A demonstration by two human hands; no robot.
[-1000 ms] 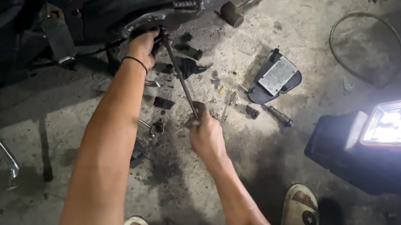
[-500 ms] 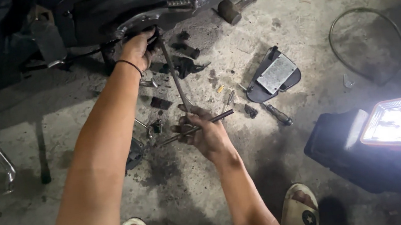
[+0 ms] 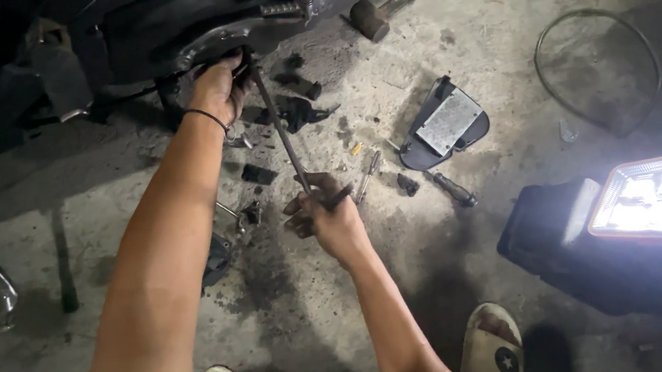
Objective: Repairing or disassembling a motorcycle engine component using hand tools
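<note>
My left hand [image 3: 222, 89] reaches up to the underside of a dark motorcycle [image 3: 187, 19] and grips the far end of a long metal T-handle wrench [image 3: 282, 133] where it meets the engine. A black band sits on that wrist. My right hand [image 3: 324, 213] is closed around the wrench's near end and cross handle, lower down above the stained concrete floor [image 3: 409, 285]. The wrench shaft runs straight between both hands.
Small dark parts and bolts [image 3: 290, 114] lie scattered under the bike. A black cover with a grey plate [image 3: 444, 125], a screwdriver [image 3: 454, 188], a hammer [image 3: 389, 5], a wire loop [image 3: 596, 68] and a bright work lamp [image 3: 654, 195] lie to the right. My sandalled feet [image 3: 495, 350] are at the bottom.
My right hand has turned the wrench's cross handle while the left hand stayed at the engine. The view has shifted slightly.
</note>
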